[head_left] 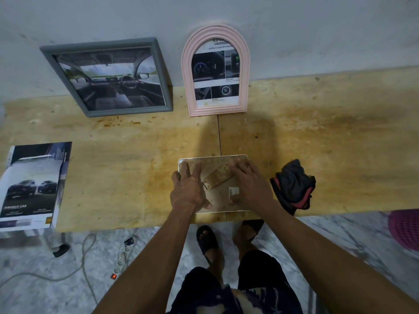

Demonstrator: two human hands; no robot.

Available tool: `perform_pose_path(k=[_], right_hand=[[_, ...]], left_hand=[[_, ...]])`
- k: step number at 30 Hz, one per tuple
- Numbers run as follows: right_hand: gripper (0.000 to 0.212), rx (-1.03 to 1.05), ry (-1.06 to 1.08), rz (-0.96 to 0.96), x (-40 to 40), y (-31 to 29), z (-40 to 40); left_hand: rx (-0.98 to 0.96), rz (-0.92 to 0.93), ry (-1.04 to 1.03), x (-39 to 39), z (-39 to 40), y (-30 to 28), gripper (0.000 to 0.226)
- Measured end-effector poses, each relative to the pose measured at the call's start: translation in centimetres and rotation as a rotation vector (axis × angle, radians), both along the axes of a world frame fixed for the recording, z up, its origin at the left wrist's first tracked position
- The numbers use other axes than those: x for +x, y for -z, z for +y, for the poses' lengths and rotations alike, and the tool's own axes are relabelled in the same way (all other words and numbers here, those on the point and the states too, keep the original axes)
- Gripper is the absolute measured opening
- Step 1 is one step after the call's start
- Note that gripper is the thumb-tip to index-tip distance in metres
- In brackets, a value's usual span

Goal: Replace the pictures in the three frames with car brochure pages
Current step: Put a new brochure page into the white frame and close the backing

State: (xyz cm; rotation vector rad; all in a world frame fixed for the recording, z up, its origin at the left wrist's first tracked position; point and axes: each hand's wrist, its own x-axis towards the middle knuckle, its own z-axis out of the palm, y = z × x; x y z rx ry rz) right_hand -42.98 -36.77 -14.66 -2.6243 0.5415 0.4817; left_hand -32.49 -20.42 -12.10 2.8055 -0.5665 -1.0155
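Left hand: I saw my left hand [189, 189] laid flat on the back of the white frame [235, 157], fingers straight and spread toward the far left corner, thumb down by the near edge, gripping nothing.
Right hand: my right hand [251, 184] pressed on the right half of the same back, fingers loosely bent and pointing left; I could not tell whether they pinched anything.
White frame: it lay face down at the near edge of the wooden table [340, 132], long axis running left to right, brown backing board up, its stand flap slanting across the middle between my hands.
Cloth: a dark rag with red trim [292, 185] sat just right of the frame.
Pink arched frame: it [215, 71] stood upright against the wall, arch pointing up, showing a brochure page.
Grey frame: it [108, 75] leaned on the wall, tilted, showing a car interior.
Brochure: the car brochure [34, 186] lay at the table's left end, long axis front to back.
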Motion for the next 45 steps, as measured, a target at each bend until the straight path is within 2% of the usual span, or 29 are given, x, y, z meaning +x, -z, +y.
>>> perform_pose_path(k=[4,6,8,12,16,19,21,24,27,29,31,36,38,42,45], right_hand=[[0.106,0.196,0.394,-0.073,-1.9,0.3,2.0],[0.105,0.221,0.505,-0.150,-2.6,0.6,2.9],[0.095,0.220,0.517,-0.199,-3.0,0.9,3.5],[0.073,0.203,0.491,-0.148,-2.8,1.1,3.5],[0.072,0.297,0.501,-0.096,-2.6,1.1,2.8],[0.074,0.331,0.453,-0.081,-2.6,0.7,2.5],[0.076,0.212,0.323,-0.095,-2.8,0.2,2.9],[0.071,0.005,0.122,-0.275,-3.0,-1.1,4.2],[0.054,-0.097,-0.067,-0.486,-2.8,-1.7,4.8],[0.045,-0.150,-0.120,-0.584,-2.4,-1.9,4.6],[0.041,-0.161,-0.113,-0.645,-1.9,-2.6,4.3],[0.038,0.112,0.156,-0.666,0.2,-6.8,2.9],[0.031,0.223,0.267,-0.678,0.9,-9.1,1.9],[0.014,0.728,0.571,-0.612,1.0,-10.5,0.0],[0.020,1.071,0.811,-0.443,0.3,-9.3,-0.7]], left_hand=[[-0.149,-0.032,-0.201,-1.1,2.1,0.4,0.141],[-0.180,-0.042,-0.300,-1.7,3.4,1.2,0.131],[-0.180,-0.044,-0.342,-1.9,4.5,1.8,0.111],[-0.174,0.050,-0.436,-1.4,4.6,2.5,0.085],[-0.289,0.150,-0.645,-0.8,4.0,0.9,0.052],[-0.404,0.160,-0.747,0.0,4.1,-0.5,0.019],[-0.427,0.127,-0.734,0.6,4.1,-1.4,0.010],[-0.433,0.129,-0.717,1.7,3.4,-3.2,0.012],[-0.470,0.195,-0.884,3.4,2.5,-5.1,0.004],[-0.499,0.238,-0.950,4.5,1.9,-6.3,0.027],[-0.571,0.257,-0.990,5.1,1.3,-7.7,0.034],[-0.892,0.400,-0.957,5.9,0.2,-10.6,0.038],[-0.945,0.393,-0.956,6.1,0.0,-10.9,0.032],[-0.846,0.244,-0.963,5.8,0.5,-9.1,0.021],[-0.738,0.363,-0.830,4.5,1.5,-7.3,0.022]])
